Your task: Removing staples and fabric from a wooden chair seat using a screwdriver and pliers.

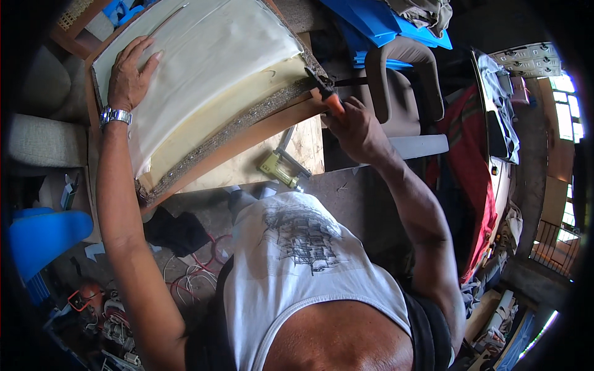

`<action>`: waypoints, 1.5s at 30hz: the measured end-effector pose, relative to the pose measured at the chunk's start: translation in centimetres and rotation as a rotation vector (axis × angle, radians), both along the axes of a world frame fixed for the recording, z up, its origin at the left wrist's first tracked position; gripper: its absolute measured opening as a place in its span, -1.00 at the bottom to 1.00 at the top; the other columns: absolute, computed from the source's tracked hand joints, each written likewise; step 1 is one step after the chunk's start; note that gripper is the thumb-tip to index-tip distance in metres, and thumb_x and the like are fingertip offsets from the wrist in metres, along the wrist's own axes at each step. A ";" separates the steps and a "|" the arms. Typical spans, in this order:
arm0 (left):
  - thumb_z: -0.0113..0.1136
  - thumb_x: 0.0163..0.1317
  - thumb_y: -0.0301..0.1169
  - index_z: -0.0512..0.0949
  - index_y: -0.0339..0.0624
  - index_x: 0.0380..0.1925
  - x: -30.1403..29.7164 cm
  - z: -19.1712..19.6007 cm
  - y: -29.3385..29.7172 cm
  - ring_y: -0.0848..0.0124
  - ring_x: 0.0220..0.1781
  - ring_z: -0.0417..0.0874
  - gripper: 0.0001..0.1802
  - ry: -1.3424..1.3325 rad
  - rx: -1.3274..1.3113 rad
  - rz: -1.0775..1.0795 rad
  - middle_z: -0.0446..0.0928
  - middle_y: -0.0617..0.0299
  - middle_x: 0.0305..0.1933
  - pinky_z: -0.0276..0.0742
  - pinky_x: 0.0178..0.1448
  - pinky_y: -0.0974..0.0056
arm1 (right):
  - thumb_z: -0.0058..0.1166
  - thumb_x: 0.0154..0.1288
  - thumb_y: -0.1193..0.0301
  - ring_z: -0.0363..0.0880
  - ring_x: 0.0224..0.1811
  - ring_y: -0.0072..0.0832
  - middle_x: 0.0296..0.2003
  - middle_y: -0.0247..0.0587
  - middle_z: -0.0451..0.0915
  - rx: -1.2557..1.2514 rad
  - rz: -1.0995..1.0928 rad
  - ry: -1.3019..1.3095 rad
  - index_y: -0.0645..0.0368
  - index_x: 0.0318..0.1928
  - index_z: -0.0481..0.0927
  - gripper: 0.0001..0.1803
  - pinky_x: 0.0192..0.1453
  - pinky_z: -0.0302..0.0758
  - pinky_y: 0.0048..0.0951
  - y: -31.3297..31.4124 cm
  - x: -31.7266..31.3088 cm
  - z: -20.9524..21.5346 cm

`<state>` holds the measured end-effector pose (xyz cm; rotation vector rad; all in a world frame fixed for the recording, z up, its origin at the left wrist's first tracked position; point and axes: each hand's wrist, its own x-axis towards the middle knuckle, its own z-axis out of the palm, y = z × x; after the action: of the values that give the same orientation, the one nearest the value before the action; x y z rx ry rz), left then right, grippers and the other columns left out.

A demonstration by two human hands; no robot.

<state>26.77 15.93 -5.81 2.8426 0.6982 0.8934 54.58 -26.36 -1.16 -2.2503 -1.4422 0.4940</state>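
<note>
A padded seat panel in a brown wooden frame [266, 139] lies across the bench, with a white cover [204, 74] over yellowish foam [247, 96]. My left hand [131, 74] rests flat on the cover's left side, fingers spread. At the panel's right corner, my right hand [359, 131] is closed round an orange-and-black hand tool [334, 106]; its dark end reaches the edge, and its exact kind is unclear. A thin metal rod-like tool [168, 18] lies on the cover's far part. Below the frame, a yellow-green staple gun [279, 168] lies on the wooden board.
A grey-brown chair part [402, 93] and blue sheets [377, 25] stand beyond my right hand. On the left are a grey cushion [46, 142] and a blue chair [49, 238]. Red hose [213, 250] and dark cloth [176, 232] lie on the floor.
</note>
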 end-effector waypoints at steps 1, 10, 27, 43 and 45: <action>0.25 0.41 -0.19 0.58 -0.13 0.23 -0.1 -0.3 -0.1 0.07 0.35 0.55 -0.54 0.001 0.000 0.005 0.55 0.11 0.34 0.45 0.43 0.07 | 0.31 0.35 0.23 0.62 -0.24 -0.04 -0.10 0.03 0.55 -0.038 -0.053 0.173 0.28 -0.10 0.61 -0.65 -0.12 0.56 -0.13 0.5 0.1 0.6; 0.21 0.45 -0.15 0.56 -0.15 0.26 -0.2 -0.4 0.1 0.10 0.41 0.50 -0.52 0.028 -0.022 0.009 0.53 0.06 0.37 0.36 0.50 0.07 | 0.25 0.33 0.28 0.40 0.32 -0.25 0.26 -0.18 0.39 0.087 0.131 -0.676 0.10 0.11 0.64 -0.62 0.34 0.26 -0.06 -1.1 -2.0 2.9; 0.22 0.44 -0.17 0.57 -0.16 0.25 -0.1 -0.1 0.1 0.08 0.40 0.51 -0.53 0.028 -0.050 0.014 0.54 0.07 0.36 0.38 0.47 0.07 | 0.29 0.35 0.21 0.55 0.01 -0.24 0.05 -0.13 0.51 0.042 0.213 -0.610 0.20 -0.16 0.65 -0.70 -0.05 0.48 -0.11 0.3 -2.0 1.2; 0.26 0.41 -0.08 0.61 -0.14 0.18 -0.1 -0.7 0.5 0.07 0.31 0.58 -0.52 -0.022 0.022 -0.001 0.59 0.10 0.30 0.47 0.41 0.08 | 0.24 0.31 0.32 0.36 0.36 -0.25 0.29 -0.20 0.35 0.101 0.253 -0.768 0.08 0.15 0.60 -0.59 0.31 0.25 0.04 0.2 -3.8 2.9; 0.24 0.43 -0.10 0.59 -0.14 0.21 -0.3 -0.7 0.7 0.09 0.36 0.54 -0.51 -0.006 0.005 0.005 0.56 0.10 0.33 0.42 0.45 0.08 | 0.25 0.30 0.31 0.36 0.34 -0.26 0.30 -0.21 0.36 0.082 0.259 -0.814 0.09 0.16 0.59 -0.57 0.32 0.23 0.06 0.5 -3.9 3.1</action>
<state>26.42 16.68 -6.56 2.8425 0.7037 0.9044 50.71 -25.88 1.98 -2.3071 -2.0885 -0.4795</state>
